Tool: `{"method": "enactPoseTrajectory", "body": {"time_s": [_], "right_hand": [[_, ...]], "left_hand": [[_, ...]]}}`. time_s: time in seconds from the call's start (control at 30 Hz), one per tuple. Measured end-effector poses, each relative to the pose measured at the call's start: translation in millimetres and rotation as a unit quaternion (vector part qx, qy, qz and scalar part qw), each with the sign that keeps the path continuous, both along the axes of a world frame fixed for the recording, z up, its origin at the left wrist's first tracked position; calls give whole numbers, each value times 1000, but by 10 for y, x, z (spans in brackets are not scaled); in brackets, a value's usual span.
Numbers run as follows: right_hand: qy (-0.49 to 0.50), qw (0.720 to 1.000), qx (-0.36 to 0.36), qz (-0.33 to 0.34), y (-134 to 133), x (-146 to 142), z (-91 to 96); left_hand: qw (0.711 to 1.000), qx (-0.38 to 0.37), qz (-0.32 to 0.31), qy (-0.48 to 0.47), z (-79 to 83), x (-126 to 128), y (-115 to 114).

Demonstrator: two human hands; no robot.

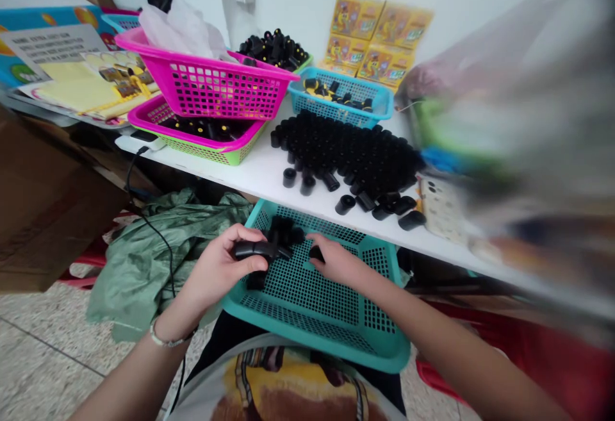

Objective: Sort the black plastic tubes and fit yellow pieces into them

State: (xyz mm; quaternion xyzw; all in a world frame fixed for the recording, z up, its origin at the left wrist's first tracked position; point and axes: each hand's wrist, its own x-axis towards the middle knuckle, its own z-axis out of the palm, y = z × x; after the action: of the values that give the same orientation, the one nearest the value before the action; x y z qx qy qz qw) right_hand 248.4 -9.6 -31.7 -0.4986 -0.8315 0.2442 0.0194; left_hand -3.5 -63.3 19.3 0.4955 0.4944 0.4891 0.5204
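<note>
Our left hand (pixel 216 270) curls closed around a black plastic tube (pixel 252 250), which looks light and stiff and is best held along its barrel, above a teal mesh plastic basket (pixel 358 350). Our half-open right hand (pixel 336 262) rests its fingertips on a small black piece (pixel 316 254) in the basket.

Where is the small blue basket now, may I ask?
In the head view, the blue basket stands on the table right of the tilted pink basket, between the black parts and the yellow boxes.

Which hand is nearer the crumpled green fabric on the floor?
Left: the left hand, holding a black part, sits right of the crumpled green fabric; the right hand lies farther right, across the teal basket.
</note>
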Motion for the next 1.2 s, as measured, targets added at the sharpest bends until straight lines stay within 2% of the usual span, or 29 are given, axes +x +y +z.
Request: {"method": "enactPoseTrajectory", "body": {"time_s": [0.07,0.13,0.2,0.3,0.43,0.57,0.67,0.83,0.97,1.1,1.2], "right_hand": [[149,988,-16,-21,-103,-23,178],[326,945,-12,-39,-235,-71,363],[437,899,1,-39,-354,-119,499],[527,847,-46,-61,-462,-160,572],[625,746,-151,-172,-518,-178,536],[662,685,-164,-257,-577,-232,550],[688,644,-201,-269,-631,-292,590],[678,655,-233,-238,-668,-327,565],[667,674,-225,-225,-665,-307,516],[628,729,-209,-172,-670,-289,508],[578,782,-205,-113,-674,-286,526]], "left_hand": [[1000,25,-1,6,11,53,-9],[999,40,4,4,20,108,-23],[999,51,9,4,29,154,-40],[998,65,10,7,49,200,-62],[997,76,8,6,77,235,-86],[994,104,23,10,73,279,-114],[991,126,34,3,51,313,-128],[990,138,41,6,27,306,-141],[991,132,29,-5,38,274,-154],[992,124,14,-11,63,296,-176],[992,111,-14,65,78,318,-204]]}}
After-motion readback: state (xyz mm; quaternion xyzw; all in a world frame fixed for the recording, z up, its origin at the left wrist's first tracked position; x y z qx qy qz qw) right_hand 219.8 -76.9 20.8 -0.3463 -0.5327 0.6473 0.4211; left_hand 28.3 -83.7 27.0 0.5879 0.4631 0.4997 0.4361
